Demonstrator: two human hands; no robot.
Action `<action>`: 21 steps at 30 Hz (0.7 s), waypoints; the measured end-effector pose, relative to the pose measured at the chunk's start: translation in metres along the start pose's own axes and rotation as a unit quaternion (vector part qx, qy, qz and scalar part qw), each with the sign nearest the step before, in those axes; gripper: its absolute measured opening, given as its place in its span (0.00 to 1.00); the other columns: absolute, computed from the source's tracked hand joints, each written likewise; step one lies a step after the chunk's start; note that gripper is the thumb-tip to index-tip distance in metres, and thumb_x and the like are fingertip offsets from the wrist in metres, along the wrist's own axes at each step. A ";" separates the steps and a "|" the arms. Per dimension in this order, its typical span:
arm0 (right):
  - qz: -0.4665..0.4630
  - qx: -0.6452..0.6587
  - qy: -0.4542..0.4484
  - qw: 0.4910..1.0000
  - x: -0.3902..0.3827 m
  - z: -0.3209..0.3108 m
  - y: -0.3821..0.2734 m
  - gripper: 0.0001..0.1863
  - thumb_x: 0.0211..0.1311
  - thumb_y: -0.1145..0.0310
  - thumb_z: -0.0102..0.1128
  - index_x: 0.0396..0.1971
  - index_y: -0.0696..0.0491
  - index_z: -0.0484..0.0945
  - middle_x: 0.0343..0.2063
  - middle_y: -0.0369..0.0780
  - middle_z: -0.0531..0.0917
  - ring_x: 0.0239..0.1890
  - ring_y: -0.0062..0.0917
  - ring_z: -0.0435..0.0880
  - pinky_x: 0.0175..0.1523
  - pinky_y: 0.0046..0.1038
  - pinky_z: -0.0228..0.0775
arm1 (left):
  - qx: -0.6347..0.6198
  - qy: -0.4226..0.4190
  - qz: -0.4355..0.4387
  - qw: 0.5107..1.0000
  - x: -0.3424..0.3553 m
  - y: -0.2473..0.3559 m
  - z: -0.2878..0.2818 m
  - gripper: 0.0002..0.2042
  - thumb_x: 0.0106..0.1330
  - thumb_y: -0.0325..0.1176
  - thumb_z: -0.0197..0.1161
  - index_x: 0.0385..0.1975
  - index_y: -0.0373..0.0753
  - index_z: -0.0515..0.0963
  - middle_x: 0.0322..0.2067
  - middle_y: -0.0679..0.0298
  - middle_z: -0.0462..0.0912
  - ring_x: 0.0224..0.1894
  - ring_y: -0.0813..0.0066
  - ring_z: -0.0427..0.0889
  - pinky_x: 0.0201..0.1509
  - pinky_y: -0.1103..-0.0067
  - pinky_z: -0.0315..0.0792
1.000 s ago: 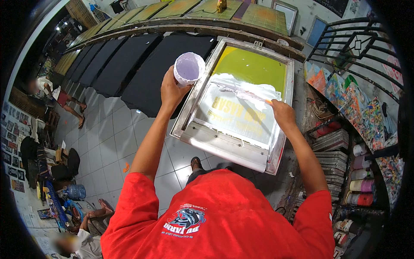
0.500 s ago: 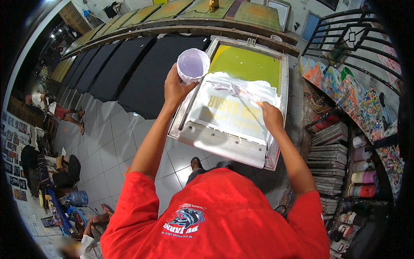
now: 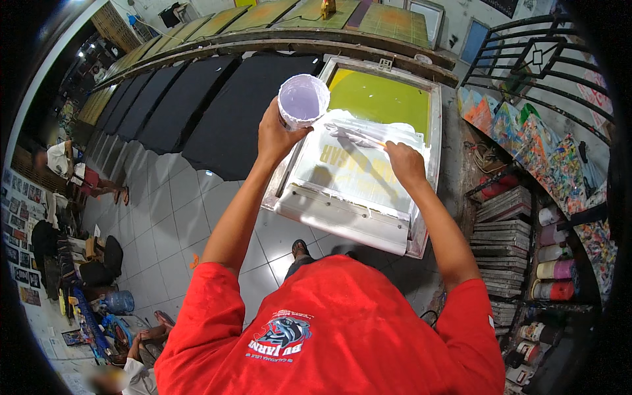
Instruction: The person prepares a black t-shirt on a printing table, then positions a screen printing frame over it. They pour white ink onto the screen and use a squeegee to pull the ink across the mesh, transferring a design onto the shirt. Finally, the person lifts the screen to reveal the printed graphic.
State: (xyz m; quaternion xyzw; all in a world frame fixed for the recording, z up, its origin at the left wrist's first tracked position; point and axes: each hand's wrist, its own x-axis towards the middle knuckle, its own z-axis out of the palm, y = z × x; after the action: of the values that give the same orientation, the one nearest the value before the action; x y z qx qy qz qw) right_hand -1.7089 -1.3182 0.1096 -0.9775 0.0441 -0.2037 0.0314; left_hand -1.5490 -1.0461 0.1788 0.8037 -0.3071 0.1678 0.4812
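Cup (image 3: 303,99), clasped in left hand's (image 3: 276,137) fingers, should be held level, and orange-handled tool (image 3: 377,142), gripped in right hand's (image 3: 405,162) fingers, drawn lightly through white paste (image 3: 403,131).

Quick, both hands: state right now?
Left hand: closed around a white-rimmed tub.
Right hand: closed, holding an orange-handled tool.
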 end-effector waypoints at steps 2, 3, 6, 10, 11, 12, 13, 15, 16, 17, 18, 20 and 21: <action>0.039 0.040 0.013 0.998 -0.007 -0.001 0.003 0.09 0.65 0.64 0.52 0.30 0.53 0.75 0.21 0.45 0.78 0.26 0.40 0.81 0.31 0.40 0.73 | 0.001 0.003 0.007 1.000 -0.002 -0.003 0.000 0.38 0.37 0.31 0.79 0.53 0.37 0.70 0.45 0.54 0.80 0.47 0.57 0.80 0.50 0.71 0.74; 0.058 0.061 0.020 0.996 -0.011 -0.002 0.005 0.09 0.65 0.65 0.51 0.30 0.53 0.75 0.21 0.45 0.79 0.26 0.41 0.81 0.31 0.40 0.72 | 0.002 0.004 0.011 1.000 -0.003 -0.004 -0.001 0.37 0.37 0.31 0.79 0.53 0.37 0.70 0.45 0.54 0.80 0.47 0.57 0.80 0.50 0.71 0.74; 0.176 0.199 0.049 0.963 -0.029 0.000 0.017 0.11 0.67 0.63 0.49 0.36 0.55 0.76 0.25 0.50 0.79 0.28 0.46 0.79 0.34 0.40 0.71 | -0.013 -0.027 -0.003 1.000 -0.004 0.003 -0.006 0.36 0.37 0.31 0.79 0.51 0.37 0.71 0.45 0.54 0.79 0.47 0.57 0.79 0.50 0.71 0.74; 0.447 0.541 0.004 0.712 -0.054 0.014 0.052 0.14 0.69 0.59 0.49 0.36 0.55 0.77 0.13 0.32 0.69 0.12 0.19 0.64 0.18 0.21 0.57 | -0.013 -0.038 0.039 0.998 0.001 0.005 0.003 0.33 0.38 0.31 0.78 0.49 0.38 0.71 0.43 0.56 0.79 0.46 0.58 0.80 0.49 0.71 0.74; 0.462 0.635 -0.001 0.619 -0.061 0.004 0.047 0.15 0.70 0.58 0.50 0.37 0.54 0.77 0.14 0.25 0.60 0.13 0.08 0.53 0.16 0.13 0.46 | -0.017 -0.046 0.036 0.998 0.001 0.003 0.005 0.33 0.38 0.31 0.78 0.48 0.38 0.71 0.43 0.56 0.80 0.46 0.59 0.80 0.48 0.71 0.74; 0.475 0.665 -0.010 0.577 -0.065 0.004 0.045 0.14 0.69 0.58 0.50 0.37 0.54 0.77 0.14 0.25 0.60 0.12 0.08 0.53 0.16 0.14 0.46 | -0.023 -0.054 0.035 0.998 0.003 0.000 0.006 0.32 0.39 0.31 0.78 0.48 0.38 0.72 0.42 0.57 0.80 0.45 0.59 0.80 0.48 0.71 0.74; 0.486 0.691 -0.016 0.535 -0.069 0.000 0.045 0.14 0.69 0.57 0.51 0.37 0.54 0.77 0.14 0.25 0.60 0.12 0.09 0.53 0.16 0.14 0.46 | -0.033 -0.063 0.034 0.997 0.005 -0.004 0.010 0.32 0.39 0.31 0.78 0.48 0.38 0.72 0.42 0.57 0.80 0.45 0.59 0.80 0.47 0.71 0.74; 0.501 0.719 -0.015 0.482 -0.076 -0.003 0.039 0.15 0.69 0.57 0.51 0.38 0.54 0.77 0.14 0.24 0.57 0.13 0.08 0.50 0.16 0.13 0.42 | -0.055 -0.081 0.035 0.995 0.009 -0.013 0.017 0.31 0.39 0.31 0.77 0.48 0.39 0.72 0.41 0.57 0.80 0.44 0.60 0.80 0.46 0.71 0.75; 0.499 0.702 -0.013 0.509 -0.080 -0.002 0.039 0.15 0.69 0.57 0.51 0.38 0.54 0.77 0.14 0.27 0.60 0.12 0.11 0.55 0.16 0.15 0.47 | -0.061 -0.091 0.036 0.993 0.012 -0.014 0.020 0.31 0.40 0.31 0.77 0.48 0.38 0.72 0.41 0.58 0.80 0.43 0.60 0.80 0.45 0.72 0.75; 0.496 0.684 -0.010 0.535 -0.084 -0.001 0.040 0.14 0.69 0.58 0.51 0.39 0.54 0.77 0.13 0.29 0.64 0.12 0.15 0.59 0.16 0.17 0.51 | -0.067 -0.102 0.038 0.992 0.015 -0.015 0.022 0.31 0.40 0.31 0.77 0.47 0.38 0.72 0.41 0.58 0.80 0.42 0.61 0.80 0.45 0.72 0.75; 0.494 0.664 -0.009 0.561 -0.089 0.000 0.039 0.14 0.69 0.58 0.51 0.39 0.54 0.77 0.13 0.31 0.67 0.11 0.19 0.64 0.16 0.20 0.55 | -0.073 -0.112 0.040 0.990 0.018 -0.017 0.023 0.31 0.40 0.31 0.77 0.47 0.38 0.72 0.40 0.58 0.80 0.42 0.61 0.80 0.44 0.72 0.74; 0.370 0.316 0.087 0.870 -0.091 -0.004 0.019 0.12 0.68 0.60 0.51 0.38 0.52 0.78 0.17 0.40 0.75 0.18 0.33 0.74 0.21 0.30 0.64 | -0.096 -0.110 0.063 0.987 0.024 -0.027 0.021 0.30 0.40 0.31 0.77 0.46 0.38 0.72 0.39 0.58 0.79 0.40 0.62 0.79 0.43 0.72 0.74; 0.275 0.102 0.120 0.948 -0.090 -0.006 0.004 0.11 0.67 0.61 0.51 0.38 0.52 0.78 0.20 0.45 0.79 0.22 0.39 0.79 0.24 0.35 0.68 | -0.109 -0.108 0.073 0.985 0.028 -0.034 0.017 0.30 0.40 0.31 0.77 0.46 0.38 0.72 0.39 0.59 0.79 0.39 0.62 0.79 0.43 0.72 0.74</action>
State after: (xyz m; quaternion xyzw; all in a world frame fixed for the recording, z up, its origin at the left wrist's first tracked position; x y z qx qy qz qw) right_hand -1.7943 -1.3132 0.0792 -0.8874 0.2939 -0.3060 0.1804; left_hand -1.5060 -1.0583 0.1636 0.7353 -0.4317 0.0804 0.5162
